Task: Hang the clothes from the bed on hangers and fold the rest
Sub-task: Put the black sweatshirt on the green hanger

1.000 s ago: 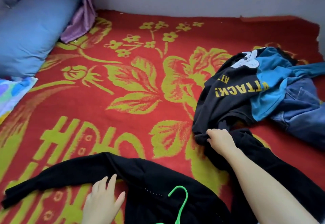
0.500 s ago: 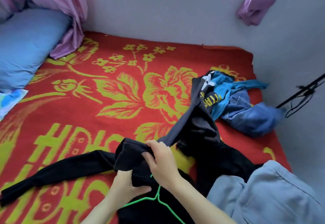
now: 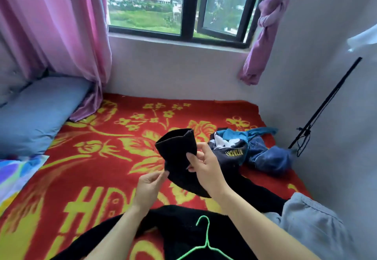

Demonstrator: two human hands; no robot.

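Hands, 2: R hand pinches black sleeve, L hand pinches its edge; 1 green hanger, 1 clothes pile.

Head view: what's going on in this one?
A person is sorting clothes on a bed. Both hands hold up one sleeve of a black garment: the right hand pinches its side, the left hand its lower edge. A green hanger lies on black cloth nearer the person. A pile of other clothes sits on the red blanket.
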